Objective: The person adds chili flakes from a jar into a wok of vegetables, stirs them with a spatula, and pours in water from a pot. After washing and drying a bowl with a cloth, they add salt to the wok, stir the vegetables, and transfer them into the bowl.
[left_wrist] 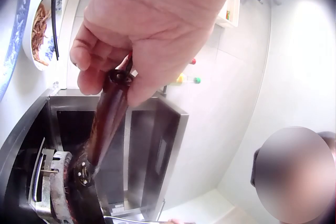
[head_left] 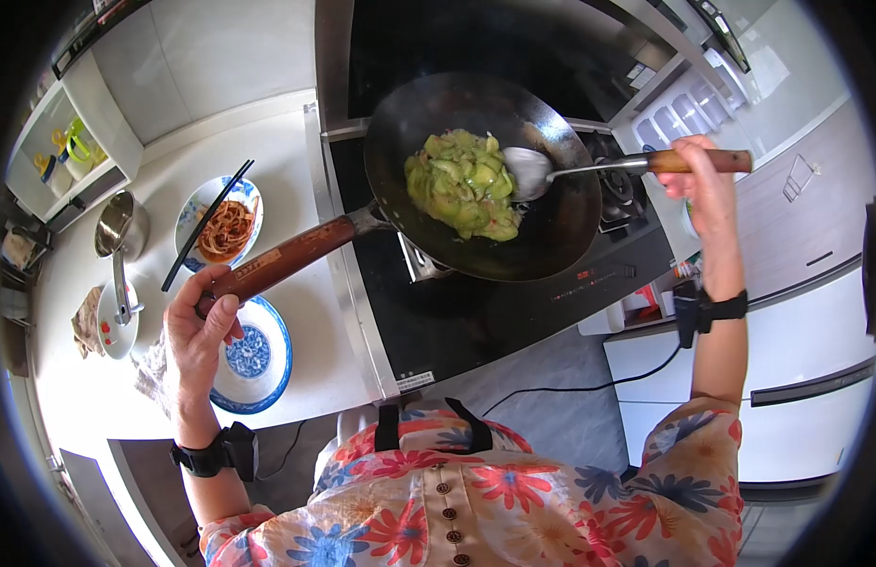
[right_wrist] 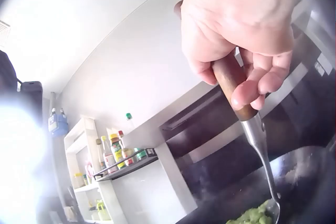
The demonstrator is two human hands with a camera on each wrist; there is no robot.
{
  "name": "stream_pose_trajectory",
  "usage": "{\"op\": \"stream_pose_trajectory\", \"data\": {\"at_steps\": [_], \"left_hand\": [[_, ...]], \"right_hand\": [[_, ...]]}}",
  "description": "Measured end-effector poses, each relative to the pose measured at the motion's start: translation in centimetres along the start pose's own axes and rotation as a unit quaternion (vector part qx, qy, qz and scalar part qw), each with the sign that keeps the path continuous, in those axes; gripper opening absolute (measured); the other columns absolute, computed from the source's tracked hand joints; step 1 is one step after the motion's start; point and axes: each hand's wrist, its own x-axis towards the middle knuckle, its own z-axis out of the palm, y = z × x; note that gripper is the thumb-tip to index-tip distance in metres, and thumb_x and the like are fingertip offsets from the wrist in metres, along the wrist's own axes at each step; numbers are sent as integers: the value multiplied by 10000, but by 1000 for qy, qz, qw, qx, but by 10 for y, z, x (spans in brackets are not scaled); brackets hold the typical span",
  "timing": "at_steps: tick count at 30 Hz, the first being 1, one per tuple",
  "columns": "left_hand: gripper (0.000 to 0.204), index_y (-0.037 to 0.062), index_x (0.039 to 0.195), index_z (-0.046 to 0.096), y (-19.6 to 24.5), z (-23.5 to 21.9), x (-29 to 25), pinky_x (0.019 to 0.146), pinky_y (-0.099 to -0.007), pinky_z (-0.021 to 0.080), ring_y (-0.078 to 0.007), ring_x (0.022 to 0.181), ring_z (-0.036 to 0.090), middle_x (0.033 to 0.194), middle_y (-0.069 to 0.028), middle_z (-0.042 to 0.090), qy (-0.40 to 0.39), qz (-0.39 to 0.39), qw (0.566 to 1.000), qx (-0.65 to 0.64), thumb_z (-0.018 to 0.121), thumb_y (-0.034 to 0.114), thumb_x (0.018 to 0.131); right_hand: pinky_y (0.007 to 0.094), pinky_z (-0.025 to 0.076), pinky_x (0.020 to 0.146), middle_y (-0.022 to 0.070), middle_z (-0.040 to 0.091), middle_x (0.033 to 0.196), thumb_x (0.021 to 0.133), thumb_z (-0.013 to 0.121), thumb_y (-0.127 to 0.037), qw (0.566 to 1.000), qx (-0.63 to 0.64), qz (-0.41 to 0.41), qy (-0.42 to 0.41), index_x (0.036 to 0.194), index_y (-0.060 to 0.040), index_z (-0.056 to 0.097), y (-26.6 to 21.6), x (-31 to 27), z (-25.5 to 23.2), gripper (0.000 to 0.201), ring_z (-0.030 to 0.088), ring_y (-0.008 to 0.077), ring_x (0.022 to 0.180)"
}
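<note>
A dark wok [head_left: 570,227] is over the stove, holding a heap of cooked green vegetable slices [head_left: 461,184]. My left hand [head_left: 194,335] grips the end of its brown wooden handle [head_left: 286,255], fingers curled round it in the left wrist view. In my right hand [head_left: 710,194] is a wok spatula [head_left: 598,168], held by its wooden grip [right_wrist: 231,82]. The spatula's metal blade [head_left: 528,175] lies against the right side of the vegetables, inside the wok.
Left of the stove, the white counter bears a bowl of reddish food [head_left: 228,231] with chopsticks [head_left: 206,227] across it, a blue-and-white bowl [head_left: 285,354], a steel ladle [head_left: 121,274] and a small dish [head_left: 107,331]. Sauce bottles [right_wrist: 115,148] line a wall rack.
</note>
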Motion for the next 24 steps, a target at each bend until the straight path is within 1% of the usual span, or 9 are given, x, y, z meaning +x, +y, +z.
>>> {"op": "stream_pose_trajectory", "data": {"at_steps": [1, 4, 6, 10, 14, 17, 19, 22, 24], "left_hand": [[408, -29, 1107, 510, 0, 0, 0, 449, -169, 380, -65, 510, 510, 742, -43, 579, 1, 3, 1000, 1, 615, 235, 814], [410, -28, 1108, 510, -3, -2, -1, 447, -168, 376, -61, 514, 508, 734, -40, 575, 0, -10, 1000, -7, 617, 235, 813], [426, -32, 1119, 499, -2, 0, -1, 442, -167, 373, -60, 507, 506, 720, -38, 571, 4, 4, 1000, 1, 619, 238, 812], [451, -31, 1140, 479, 0, 2, -3, 440, -165, 374, -59, 504, 509, 703, -33, 570, 17, 0, 1000, -3, 615, 250, 815], [463, -23, 1151, 469, 2, 6, -5, 439, -167, 379, -66, 507, 515, 673, -28, 558, 33, 8, 999, 3, 620, 253, 811], [449, -19, 1141, 476, 1, 2, -16, 432, -169, 379, -72, 504, 515, 662, -27, 551, 62, 15, 998, -3, 628, 238, 806], [447, -16, 1139, 479, -9, -10, -29, 425, -168, 380, -71, 499, 513, 667, -31, 555, 81, 20, 997, 3, 626, 244, 806], [430, 0, 1115, 495, -43, -52, -60, 380, -167, 364, -71, 464, 508, 657, -34, 560, 89, -48, 993, 54, 611, 283, 814], [420, 3, 1102, 502, -64, -72, -85, 365, -168, 355, -72, 450, 503, 647, -31, 556, 74, -64, 992, 76, 599, 299, 820]], "right_hand": [[216, 436, 425, 86, 591, 677, 781, 577, -230, 999, 39, -8, -30, 861, -22, 546, 11, 0, 4, 225, 569, 122, 471], [212, 446, 471, 89, 593, 694, 789, 581, -190, 996, 51, -49, -55, 868, -14, 544, 8, -10, 9, 197, 572, 121, 483], [204, 447, 513, 81, 603, 723, 795, 586, -147, 990, 22, -128, -59, 868, -20, 553, 8, -8, 5, 151, 581, 114, 517], [199, 446, 547, 55, 615, 798, 801, 591, -135, 989, 11, -136, -61, 878, -40, 577, 19, 4, 22, 123, 602, 113, 581], [218, 472, 578, 71, 616, 800, 807, 594, -113, 970, 54, -151, -181, 889, -22, 575, 14, -5, 46, 124, 615, 123, 647], [230, 490, 592, 81, 611, 794, 805, 592, -96, 958, 62, -175, -219, 878, -20, 577, -6, -14, 43, 107, 612, 128, 641], [225, 496, 583, 85, 607, 789, 803, 590, -91, 965, 8, -197, -175, 872, -18, 578, -18, -18, 38, 102, 611, 138, 619], [227, 492, 569, 90, 606, 776, 810, 585, -123, 966, 39, -215, -137, 887, -10, 567, -16, -14, 39, 138, 609, 146, 586], [227, 489, 555, 104, 607, 777, 823, 565, -145, 971, 125, -136, -153, 911, 3, 551, -14, -15, 40, 173, 609, 155, 560]]}}
